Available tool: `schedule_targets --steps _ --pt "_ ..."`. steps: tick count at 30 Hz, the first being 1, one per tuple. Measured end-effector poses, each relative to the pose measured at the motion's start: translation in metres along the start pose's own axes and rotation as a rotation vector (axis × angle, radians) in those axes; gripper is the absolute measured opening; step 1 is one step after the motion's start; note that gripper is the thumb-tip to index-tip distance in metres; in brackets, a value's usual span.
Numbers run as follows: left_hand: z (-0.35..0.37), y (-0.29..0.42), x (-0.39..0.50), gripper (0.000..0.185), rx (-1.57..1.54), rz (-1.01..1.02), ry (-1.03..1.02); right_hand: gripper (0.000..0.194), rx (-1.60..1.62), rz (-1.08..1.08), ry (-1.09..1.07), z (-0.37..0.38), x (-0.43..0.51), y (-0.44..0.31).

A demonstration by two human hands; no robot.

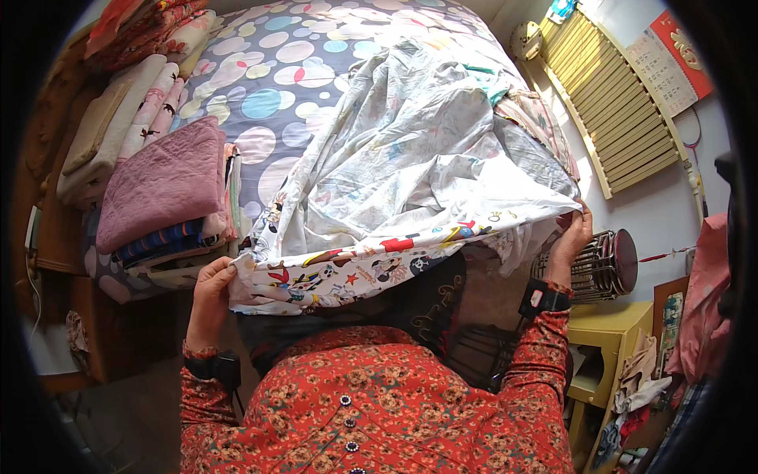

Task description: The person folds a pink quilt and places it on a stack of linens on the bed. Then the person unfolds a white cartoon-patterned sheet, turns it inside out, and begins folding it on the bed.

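Note:
A large white cotton bed cloth (408, 172) with colourful cartoon print is spread loosely over the near part of a bed. Its near edge is folded over and stretched between my hands. My left hand (213, 290) pinches one corner between thumb and fingers, beside the folded stack. At the right, my right hand (571, 237) grips the opposite corner, slightly higher and farther out. The cloth's paler back faces up, wrinkled, and a printed strip hangs along the near side. Beneath it lies the dotted grey bedsheet (260, 103).
Folded textiles, topped by a pink quilted pad (163, 183), stand left on the bed. Farther left are rolled bedding (148, 106) and a wooden headboard (56, 136). A cream radiator (610, 112), stacked metal stools (610, 263) and a yellow cabinet (616, 332) line the right side.

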State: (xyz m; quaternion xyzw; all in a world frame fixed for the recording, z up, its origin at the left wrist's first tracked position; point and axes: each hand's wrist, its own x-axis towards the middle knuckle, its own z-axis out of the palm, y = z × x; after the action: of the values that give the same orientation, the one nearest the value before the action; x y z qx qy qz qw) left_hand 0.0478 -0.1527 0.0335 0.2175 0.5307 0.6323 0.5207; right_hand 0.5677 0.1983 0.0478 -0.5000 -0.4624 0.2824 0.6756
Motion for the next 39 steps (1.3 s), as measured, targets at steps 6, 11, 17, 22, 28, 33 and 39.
schedule_targets --steps 6,11,17,22,28,33,39 --pt "0.014 -0.004 0.023 0.011 0.027 -0.001 0.049 0.023 0.158 -0.118 0.067 0.005 0.000 -0.058" --pt "0.026 0.016 0.047 0.010 -0.001 0.144 0.092 0.021 0.179 -0.019 -0.264 0.061 -0.052 -0.065" --pt "0.066 0.014 0.063 0.013 0.091 0.191 0.005 0.013 0.101 0.148 -0.900 0.125 -0.164 -0.055" --pt "0.076 -0.008 0.064 0.013 0.005 0.131 -0.015 0.012 0.194 0.418 -1.043 0.144 -0.213 -0.049" --pt "0.073 -0.021 0.064 0.017 0.037 0.181 0.073 0.011 0.363 0.520 -1.129 0.148 -0.233 -0.046" --pt "0.089 -0.013 0.053 0.026 0.870 0.734 0.095 0.014 0.311 0.468 -1.116 0.148 -0.244 -0.052" --pt "0.144 -0.036 0.042 0.037 0.734 0.453 -0.420 0.008 0.045 0.059 -1.135 0.147 -0.250 -0.065"
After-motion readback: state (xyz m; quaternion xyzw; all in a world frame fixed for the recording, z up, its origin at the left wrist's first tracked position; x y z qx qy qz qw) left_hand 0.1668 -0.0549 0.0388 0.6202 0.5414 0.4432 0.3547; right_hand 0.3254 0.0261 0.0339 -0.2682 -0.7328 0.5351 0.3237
